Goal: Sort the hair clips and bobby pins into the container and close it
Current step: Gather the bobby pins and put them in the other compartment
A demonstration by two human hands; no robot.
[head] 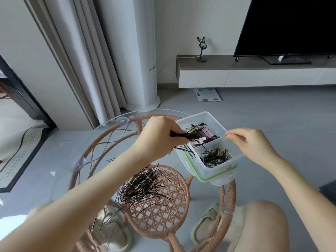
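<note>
One bundle of bobby pins [183, 136] is pinched in the left hand [160, 137] grip, long axis pointing right toward the container [216, 171], whose rim is pinched by the right hand [254, 144].

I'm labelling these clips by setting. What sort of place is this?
Most likely a home living room: a television on a low cabinet, long curtains, and a bathroom scale on the tiled floor.

Container [214, 171] on table [87, 142] right; clips [201, 135] in far compartment, pins [214, 157] near; loose pin pile [143, 186] left-front.
</note>
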